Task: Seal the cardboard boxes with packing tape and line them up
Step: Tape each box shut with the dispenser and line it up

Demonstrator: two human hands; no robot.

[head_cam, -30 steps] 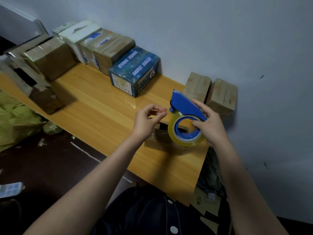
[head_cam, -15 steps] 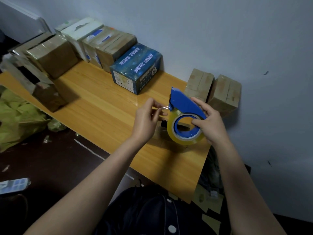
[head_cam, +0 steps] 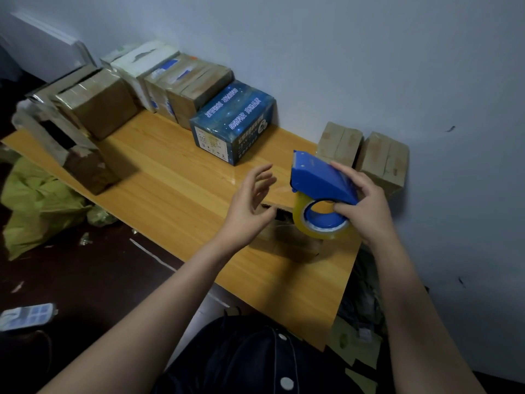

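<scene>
— Our left hand point(head_cam: 250, 200) pinched the tape end half a second ago. Now it has let go, with fingers spread wide and holding nothing.

— Our right hand point(head_cam: 366, 206) grips the blue tape dispenser point(head_cam: 318, 177) just above the small cardboard box point(head_cam: 284, 240), near the tabletop's point(head_cam: 170, 189) right edge. We cannot tell whether a strip trails from it.

— Then we judge nothing is laid yet, and we must catch the end again.

— Room lies to our left, along the near edge. The right edge is close, and two sealed boxes point(head_cam: 339, 143) fill the back right corner.
</scene>
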